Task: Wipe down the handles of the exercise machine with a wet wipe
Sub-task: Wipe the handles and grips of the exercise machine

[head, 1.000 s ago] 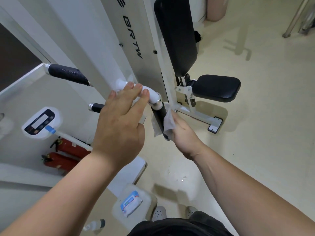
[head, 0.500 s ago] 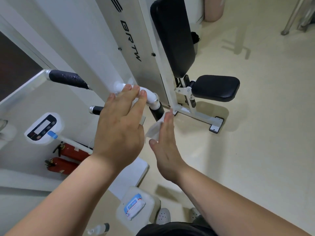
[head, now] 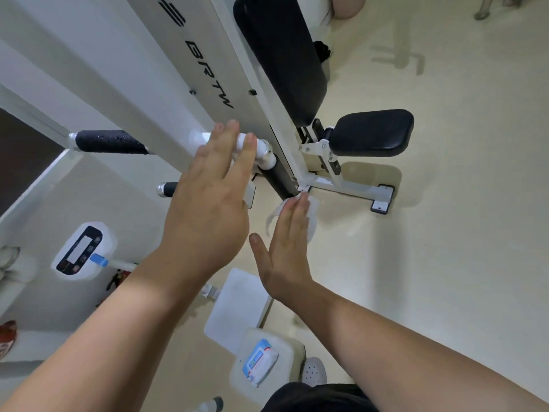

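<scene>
Foam on the far-left black grip (head: 111, 141) is speckled with droplets, and that grip sticks out from the white frame (head: 166, 93) of the exercise machine. Below it, near the left edge, you can see a white console with a dark display (head: 81, 251), and a shorter black-tipped handle (head: 167, 189) pokes out just left of your wrist. Your left hand (head: 208, 209) rests flat over the white elbow tube (head: 261, 153), fingers (head: 228, 135) straight and slightly spread, laid on it rather than curled around it. From that tube the black handle (head: 280, 181) you are cleaning runs down and to the right, bare along its visible length. Your right hand (head: 286, 248) is just below its lower end, palm open, fingers together and straight, thumb out to the left. The wet wipe (head: 310, 221) lies against the fingers on the far side, showing on both edges of the hand; whether it touches the handle's tip is hard to tell from here. Lower down, a pack of wipes (head: 261, 362) sits on a white stool (head: 285, 349) by your shoe. Further right, the machine's black back pad (head: 282, 55) and black seat pad (head: 371, 132) stand over the cream floor (head: 460, 233).
</scene>
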`<state>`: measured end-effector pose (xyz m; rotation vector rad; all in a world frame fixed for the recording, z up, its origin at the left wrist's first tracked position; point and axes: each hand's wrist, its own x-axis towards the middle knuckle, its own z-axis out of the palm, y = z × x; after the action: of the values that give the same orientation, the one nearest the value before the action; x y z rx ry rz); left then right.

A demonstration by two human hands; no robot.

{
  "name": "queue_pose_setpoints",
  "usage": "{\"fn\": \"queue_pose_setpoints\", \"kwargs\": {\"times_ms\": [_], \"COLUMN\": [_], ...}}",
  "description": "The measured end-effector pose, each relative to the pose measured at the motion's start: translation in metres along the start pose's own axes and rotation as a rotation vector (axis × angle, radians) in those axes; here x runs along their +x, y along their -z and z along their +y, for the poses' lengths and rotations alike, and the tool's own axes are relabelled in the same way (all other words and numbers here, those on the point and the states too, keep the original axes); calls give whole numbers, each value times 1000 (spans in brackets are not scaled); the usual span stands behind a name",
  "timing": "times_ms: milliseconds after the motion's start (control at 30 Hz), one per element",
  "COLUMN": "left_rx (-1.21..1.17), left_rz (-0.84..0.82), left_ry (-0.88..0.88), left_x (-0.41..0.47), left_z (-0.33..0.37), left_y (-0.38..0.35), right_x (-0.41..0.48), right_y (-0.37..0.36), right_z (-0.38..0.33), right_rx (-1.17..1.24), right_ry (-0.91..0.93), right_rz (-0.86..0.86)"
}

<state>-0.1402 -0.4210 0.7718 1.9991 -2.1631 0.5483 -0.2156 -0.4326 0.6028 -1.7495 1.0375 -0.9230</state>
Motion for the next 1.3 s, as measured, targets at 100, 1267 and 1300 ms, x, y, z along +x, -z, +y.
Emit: {"fn": "queue_pose_setpoints", "kwargs": {"times_ms": [100, 1267, 1300], "left_rx": [-10, -148, -144], "left_rz": [-1, 0, 7], "left_ry": [-22, -253, -256], "left_x": [10, 41, 41], "left_z": [-5, -45, -44], "left_y": [1, -13, -13], "right_x": [18, 67, 69], "right_y": [0, -12, -11], "right_z": [-29, -23, -30], "right_rx": [-27, 30, 25], "right_ry": [70, 182, 226], "right_rz": [111, 374, 388]}}
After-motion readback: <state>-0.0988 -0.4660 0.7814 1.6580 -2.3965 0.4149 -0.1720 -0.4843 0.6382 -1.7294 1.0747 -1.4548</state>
